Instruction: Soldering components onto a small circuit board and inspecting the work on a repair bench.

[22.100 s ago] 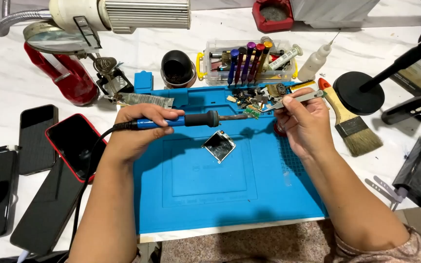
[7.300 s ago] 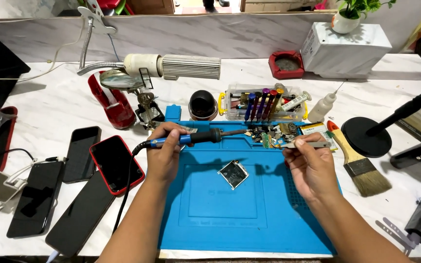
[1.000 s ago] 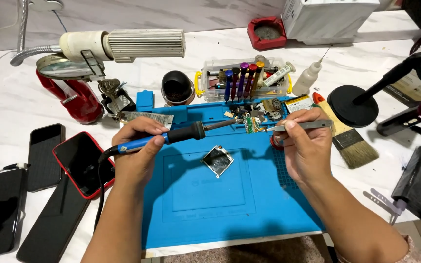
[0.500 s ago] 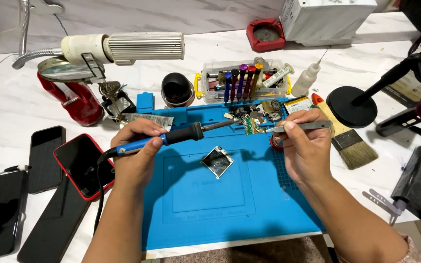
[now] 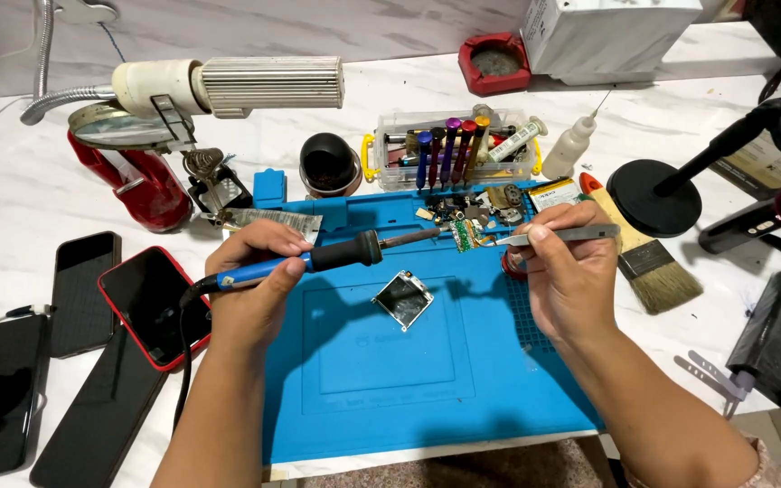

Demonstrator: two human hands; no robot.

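Observation:
My left hand (image 5: 250, 285) grips a soldering iron (image 5: 332, 257) with a blue and black handle, its metal tip pointing right at a small green circuit board (image 5: 464, 237). My right hand (image 5: 564, 271) pinches metal tweezers (image 5: 558, 236) whose tips hold that board near the far edge of the blue work mat (image 5: 409, 370). A small square metal part (image 5: 402, 299) lies on the mat between my hands. Loose small parts (image 5: 481, 208) are scattered just behind the board.
Several phones (image 5: 151, 303) lie left of the mat. A red stand with a magnifier lamp (image 5: 228, 86), a black cup (image 5: 329, 165), a clear box of screwdrivers (image 5: 449, 149), a dropper bottle (image 5: 569, 149), a brush (image 5: 648, 258) and a black round stand (image 5: 653, 194) surround it.
Both hands stay in place with the iron tip at the board. The view has shifted only slightly.

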